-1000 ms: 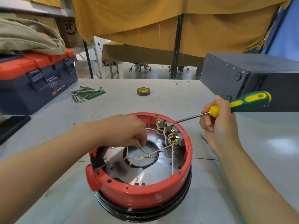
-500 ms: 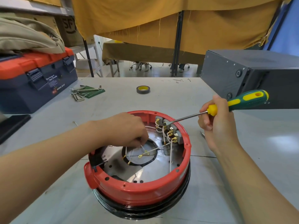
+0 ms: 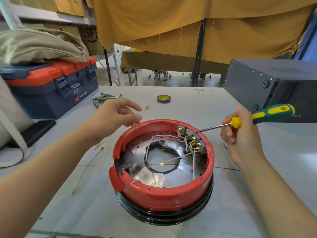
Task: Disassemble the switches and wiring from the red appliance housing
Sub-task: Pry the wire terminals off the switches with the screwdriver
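Note:
The round red housing point(image 3: 164, 198) sits on a black ring at the table's middle, open side up. Grey switches point(image 3: 192, 140) with brass terminals and white wires point(image 3: 171, 159) are fixed inside its far right wall. My right hand point(image 3: 240, 138) grips a green and yellow screwdriver point(image 3: 267, 114); its tip touches the switches. My left hand point(image 3: 116, 115) is raised left of the housing's far rim, fingers loosely spread, with a short blurred wire point(image 3: 143, 112) with a brass end at its fingertips.
A blue and orange toolbox point(image 3: 51, 86) with a beige bag on it stands at the left. Hex keys point(image 3: 101, 98) and a tape roll point(image 3: 163, 99) lie further back. A dark grey box point(image 3: 274, 83) stands at the right. Loose wires point(image 3: 89, 162) lie left of the housing.
My left hand has come up out of the housing and moved left and away, bringing a short wire with it. The screwdriver stays at the switches.

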{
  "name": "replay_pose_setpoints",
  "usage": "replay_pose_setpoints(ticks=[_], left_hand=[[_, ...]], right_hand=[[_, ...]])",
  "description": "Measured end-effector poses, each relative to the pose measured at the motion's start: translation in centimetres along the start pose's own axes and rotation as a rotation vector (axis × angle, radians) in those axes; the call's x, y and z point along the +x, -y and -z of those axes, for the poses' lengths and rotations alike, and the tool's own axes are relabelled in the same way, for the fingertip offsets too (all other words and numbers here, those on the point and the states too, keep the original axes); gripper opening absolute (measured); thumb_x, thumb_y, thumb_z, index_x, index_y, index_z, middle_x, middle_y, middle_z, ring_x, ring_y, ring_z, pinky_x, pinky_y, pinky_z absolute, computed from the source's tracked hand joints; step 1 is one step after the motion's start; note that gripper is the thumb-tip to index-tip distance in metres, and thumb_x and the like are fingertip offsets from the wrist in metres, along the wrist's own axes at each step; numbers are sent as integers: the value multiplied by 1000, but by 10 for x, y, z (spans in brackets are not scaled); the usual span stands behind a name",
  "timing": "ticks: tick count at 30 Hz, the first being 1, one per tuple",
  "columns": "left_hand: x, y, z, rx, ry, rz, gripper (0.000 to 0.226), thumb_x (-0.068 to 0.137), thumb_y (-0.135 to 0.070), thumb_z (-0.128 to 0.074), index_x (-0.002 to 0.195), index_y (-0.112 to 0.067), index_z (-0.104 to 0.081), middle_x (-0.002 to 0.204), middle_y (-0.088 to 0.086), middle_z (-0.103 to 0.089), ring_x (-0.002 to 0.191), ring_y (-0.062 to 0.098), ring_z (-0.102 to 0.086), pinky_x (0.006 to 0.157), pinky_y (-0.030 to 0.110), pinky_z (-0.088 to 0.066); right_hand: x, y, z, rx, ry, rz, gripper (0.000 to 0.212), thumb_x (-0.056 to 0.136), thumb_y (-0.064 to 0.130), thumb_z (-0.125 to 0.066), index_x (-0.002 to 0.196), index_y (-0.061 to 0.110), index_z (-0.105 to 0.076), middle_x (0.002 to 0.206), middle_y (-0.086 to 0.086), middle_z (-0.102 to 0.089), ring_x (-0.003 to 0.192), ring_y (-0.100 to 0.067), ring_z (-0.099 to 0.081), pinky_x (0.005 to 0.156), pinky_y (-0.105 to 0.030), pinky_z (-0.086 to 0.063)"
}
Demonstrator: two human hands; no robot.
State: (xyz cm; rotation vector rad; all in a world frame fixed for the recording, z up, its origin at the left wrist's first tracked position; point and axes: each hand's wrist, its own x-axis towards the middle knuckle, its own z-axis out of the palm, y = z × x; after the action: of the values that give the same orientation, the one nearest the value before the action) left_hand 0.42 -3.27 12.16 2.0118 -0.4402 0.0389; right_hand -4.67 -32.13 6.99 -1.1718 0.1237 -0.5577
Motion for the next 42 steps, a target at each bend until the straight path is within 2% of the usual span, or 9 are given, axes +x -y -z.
replay_pose_setpoints(ticks=[5, 8, 12, 18, 22, 28, 31, 36, 42], left_hand=[[-17, 31, 31, 128, -98, 222, 12, 78, -11, -75, 85, -10, -66, 64, 3, -70, 58, 13, -63, 60, 24, -48], [-28, 50, 40, 356, -40, 304, 2, 80, -11, -73, 79, -12, -71, 60, -2, -69, 52, 5, -62, 55, 16, -45], [-35, 63, 46, 629, 107, 343, 9, 81, -11, -72, 75, -18, -71, 67, -6, -69, 55, 5, -59, 50, 7, -42], [-35, 63, 43, 800, 258, 353, 13, 77, -25, -77, 75, -24, -64, 67, -8, -66, 62, 6, -63, 75, 29, -52], [-25, 52, 37, 853, 211, 246, 13, 82, -27, -71, 74, -22, -63, 69, -7, -63, 63, 7, -58, 64, 24, -46], [-5, 10, 7, 608, 42, -176, 5, 83, -22, -69, 79, -24, -68, 75, -9, -66, 67, -2, -56, 60, 5, -38], [4, -4, -19, 584, 113, -308, 2, 82, -19, -71, 84, -20, -72, 83, -7, -65, 75, 6, -57, 65, 6, -38], [16, -6, -58, 705, 390, -386, 9, 82, -16, -71, 91, -16, -73, 87, -3, -65, 76, 8, -56, 75, 20, -43], [22, 3, -70, 780, 489, -408, 19, 78, -21, -74, 93, -10, -68, 88, -1, -58, 80, 13, -50, 77, 30, -42]], right_hand=[[0, -2, -3, 5, 14, 5, 52, 94, 25, -40, 44, 18, -53, 38, 0, -31, 35, -11, -21, 37, -19, -18], [-1, -3, -3, -14, 27, 9, 51, 94, 28, -40, 46, 18, -54, 38, 1, -31, 35, -11, -22, 37, -18, -19], [-2, -4, -5, -19, 29, 7, 50, 94, 26, -41, 46, 17, -54, 38, 0, -30, 35, -11, -21, 37, -18, -19], [-3, -4, -5, -26, 30, 5, 53, 95, 30, -40, 46, 18, -56, 38, 2, -34, 35, -10, -24, 36, -17, -21], [-3, -4, -3, -25, 27, 9, 51, 93, 30, -41, 46, 18, -56, 37, 2, -34, 34, -10, -24, 37, -17, -21], [0, -3, -1, -10, 13, -1, 49, 94, 29, -41, 48, 18, -54, 39, 0, -32, 36, -10, -23, 37, -18, -20], [1, -3, 0, 2, 14, 3, 50, 94, 31, -41, 47, 18, -55, 39, 0, -33, 35, -10, -23, 37, -17, -20], [1, -4, 0, 17, 21, 2, 51, 93, 34, -42, 47, 19, -56, 38, 1, -33, 35, -9, -23, 38, -17, -20], [1, -2, 0, 30, 24, 0, 53, 96, 32, -41, 47, 19, -56, 38, 2, -32, 35, -9, -23, 38, -17, -20]])
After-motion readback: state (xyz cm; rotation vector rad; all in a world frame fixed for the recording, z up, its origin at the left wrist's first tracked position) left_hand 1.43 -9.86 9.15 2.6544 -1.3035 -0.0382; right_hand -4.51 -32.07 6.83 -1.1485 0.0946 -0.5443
